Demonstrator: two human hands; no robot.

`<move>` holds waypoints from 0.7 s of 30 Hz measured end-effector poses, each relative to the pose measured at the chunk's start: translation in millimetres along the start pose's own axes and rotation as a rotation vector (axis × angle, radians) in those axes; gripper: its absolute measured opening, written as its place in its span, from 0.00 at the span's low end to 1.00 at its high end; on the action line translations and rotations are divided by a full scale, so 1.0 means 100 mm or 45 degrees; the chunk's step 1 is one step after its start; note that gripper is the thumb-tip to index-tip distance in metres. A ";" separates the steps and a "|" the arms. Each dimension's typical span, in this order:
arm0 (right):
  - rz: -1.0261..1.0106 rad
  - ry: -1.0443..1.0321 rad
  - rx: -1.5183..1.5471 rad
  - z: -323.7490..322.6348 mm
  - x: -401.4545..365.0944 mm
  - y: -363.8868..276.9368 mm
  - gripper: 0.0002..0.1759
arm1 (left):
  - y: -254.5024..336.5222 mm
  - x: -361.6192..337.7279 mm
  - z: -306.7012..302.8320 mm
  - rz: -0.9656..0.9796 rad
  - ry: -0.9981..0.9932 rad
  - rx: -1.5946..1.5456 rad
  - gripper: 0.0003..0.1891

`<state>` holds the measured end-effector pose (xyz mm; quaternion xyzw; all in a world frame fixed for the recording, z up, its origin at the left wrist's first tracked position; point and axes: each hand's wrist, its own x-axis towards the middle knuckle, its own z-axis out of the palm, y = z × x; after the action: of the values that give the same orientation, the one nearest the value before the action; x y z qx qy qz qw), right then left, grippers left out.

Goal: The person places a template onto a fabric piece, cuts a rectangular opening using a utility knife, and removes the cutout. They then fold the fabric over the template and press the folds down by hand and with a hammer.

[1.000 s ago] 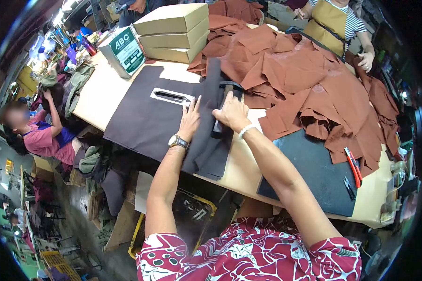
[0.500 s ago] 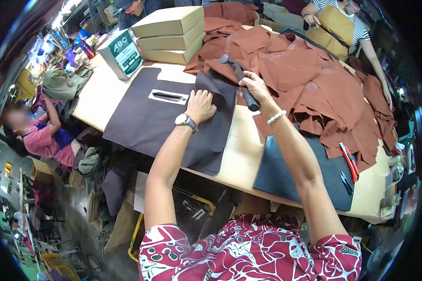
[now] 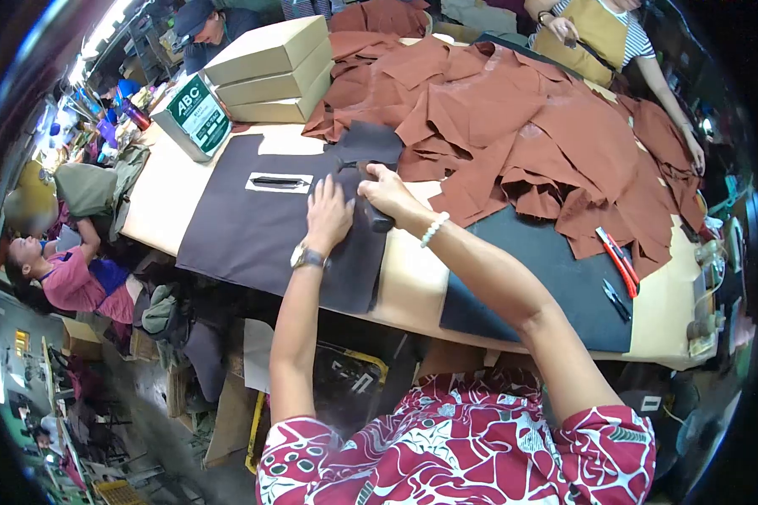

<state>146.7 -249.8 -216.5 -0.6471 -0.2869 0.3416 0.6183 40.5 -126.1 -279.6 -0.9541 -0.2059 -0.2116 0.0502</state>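
Note:
Dark fabric point(image 3: 227, 227) lies flat on the pale table point(image 3: 413, 273), with a zipped slot point(image 3: 280, 183) framed in white near its middle. My left hand point(image 3: 329, 215) rests on this fabric just right of the slot, its fingers spread. Closed round the dark handle of a hammer point(image 3: 380, 220), my right hand point(image 3: 387, 192) is beside the left one, over the fabric's right part. The hammer's head is low at the fabric and partly hidden. A dark flap point(image 3: 369, 141) of material lies beyond my hands.
Rust-brown pieces point(image 3: 488, 109) are heaped at the back right. A red cutter point(image 3: 619, 263) and pliers point(image 3: 616, 300) lie on a dark mat point(image 3: 514, 286). Boxes point(image 3: 274, 71) and an ABC tin point(image 3: 192, 118) stand back left. Co-workers are left, behind and back right.
The hammer has come down from its raised position toward the fabric. My left hand has opened flatter, and my right hand has moved left beside it. The view has shifted slightly.

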 end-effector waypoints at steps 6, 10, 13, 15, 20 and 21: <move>0.038 0.190 -0.598 0.35 0.00 0.16 0.38 | 0.29 -0.85 -0.56 -0.329 -0.278 -0.066 0.32; -0.391 0.014 -1.272 0.44 -0.66 0.34 0.35 | 0.32 -1.20 -0.55 -0.386 -0.140 0.036 0.31; -0.471 -0.406 -1.279 0.21 -1.44 0.32 0.27 | 0.51 -1.28 -0.61 -0.534 -0.206 0.027 0.33; -0.603 -0.435 -1.127 0.03 -1.93 0.52 0.24 | 0.73 -1.33 -0.62 -0.529 -0.235 -0.008 0.37; -1.199 0.448 -1.118 -0.82 -2.85 0.72 0.15 | 1.62 -1.21 -0.72 -0.134 0.170 -0.372 0.36; -1.115 0.673 -1.109 -1.02 -3.04 0.71 0.13 | 1.82 -1.18 -0.74 -0.052 0.203 -0.470 0.36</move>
<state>41.4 -558.4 -260.9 -0.7232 -0.4735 -0.2578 0.4316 -9.8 -349.2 -263.8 -0.9229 -0.1783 -0.3216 -0.1138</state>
